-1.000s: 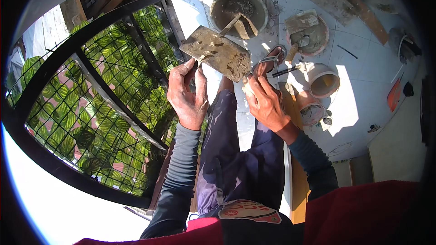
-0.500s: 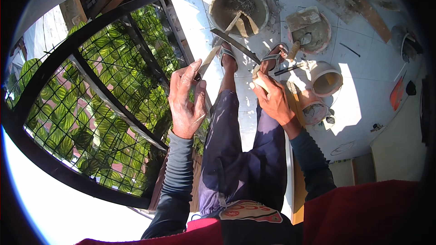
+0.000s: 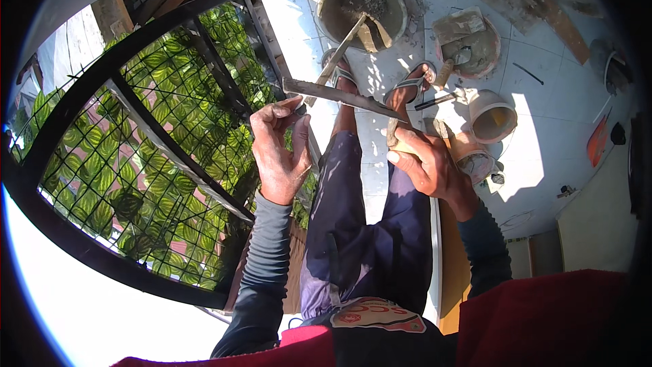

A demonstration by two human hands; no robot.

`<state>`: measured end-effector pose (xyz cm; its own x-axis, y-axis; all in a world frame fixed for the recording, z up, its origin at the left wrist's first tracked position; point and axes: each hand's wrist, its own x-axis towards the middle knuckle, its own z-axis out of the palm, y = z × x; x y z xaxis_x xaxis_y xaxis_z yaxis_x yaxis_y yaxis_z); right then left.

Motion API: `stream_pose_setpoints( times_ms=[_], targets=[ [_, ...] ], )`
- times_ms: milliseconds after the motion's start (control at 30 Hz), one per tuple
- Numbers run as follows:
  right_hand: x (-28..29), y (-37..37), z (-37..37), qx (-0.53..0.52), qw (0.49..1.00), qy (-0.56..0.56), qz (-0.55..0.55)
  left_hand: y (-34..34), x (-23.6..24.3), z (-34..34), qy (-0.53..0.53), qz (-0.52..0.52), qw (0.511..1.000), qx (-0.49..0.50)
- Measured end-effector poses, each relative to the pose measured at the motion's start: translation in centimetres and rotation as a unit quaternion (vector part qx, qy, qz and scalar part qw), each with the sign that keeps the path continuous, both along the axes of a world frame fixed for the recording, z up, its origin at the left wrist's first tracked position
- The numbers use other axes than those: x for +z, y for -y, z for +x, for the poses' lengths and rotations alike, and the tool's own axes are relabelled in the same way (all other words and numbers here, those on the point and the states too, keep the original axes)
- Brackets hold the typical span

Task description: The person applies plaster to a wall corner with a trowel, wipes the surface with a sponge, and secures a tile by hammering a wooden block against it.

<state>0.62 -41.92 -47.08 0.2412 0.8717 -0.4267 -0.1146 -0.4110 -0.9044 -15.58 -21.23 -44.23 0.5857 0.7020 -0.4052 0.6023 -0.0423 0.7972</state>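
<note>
My right hand is closed round the wooden handle of a trowel. Its narrow, mortar-stained blade is seen nearly edge-on and points left across my shins. Beside the blade's left end is my left hand, dusted grey, fingers loosely curled and thumb held apart from the index finger. No object clearly shows in it. A long wooden handle runs from a tool in the mortar tub down to near my left fingertips; whether they touch it I cannot tell.
At left stands a black metal frame with mesh over green leaves. Right of my feet are a round pan of wet mix, a tilted pail, a smaller bucket and a brush. Wooden boards lie at far right.
The trowel has come nearer to me and its blade has swung left, toward my left hand. My right hand has turned and lowered slightly. My left fingers have curled a little more.
</note>
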Motion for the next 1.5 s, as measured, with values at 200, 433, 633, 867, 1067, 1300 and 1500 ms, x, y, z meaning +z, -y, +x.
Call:
stream_pose_setpoints(
  times_ms=[200,433,633,867,1067,1300,1500],
  targets=[
    [-4.6,-0.2,-0.4,-0.001,0.994,0.04,-0.098,0.5,0.3,-0.2,-0.015,0.011,1.0,-0.025],
    [-6.3,0.2,-0.7,-0.087,0.982,-0.005,-0.169,-1.9,0.7,1.0,-0.086,0.159,0.97,-0.165],
    [-2.1,0.5,-3.4,-0.153,0.969,-0.114,-0.157,-1.4,0.4,2.1,-0.096,0.112,0.989,-0.028],
    [3.7,-0.4,-4.0,-0.121,0.982,-0.134,-0.055,-0.9,-0.6,1.0,-0.16,0.118,0.98,-0.002],
    [2.8,-0.5,-5.3,-0.089,0.991,-0.1,-0.021,-0.7,-1.4,-0.1,-0.155,0.112,0.981,0.024],
    [0.3,-1.0,-3.6,-0.048,0.992,-0.026,-0.112,0.0,-0.7,0.1,-0.171,0.097,0.98,0.027],
    [3.4,-0.8,-3.5,-0.027,0.999,-0.017,0.004,0.0,-0.1,0.2,-0.111,0.051,0.992,0.04]
  ],
)
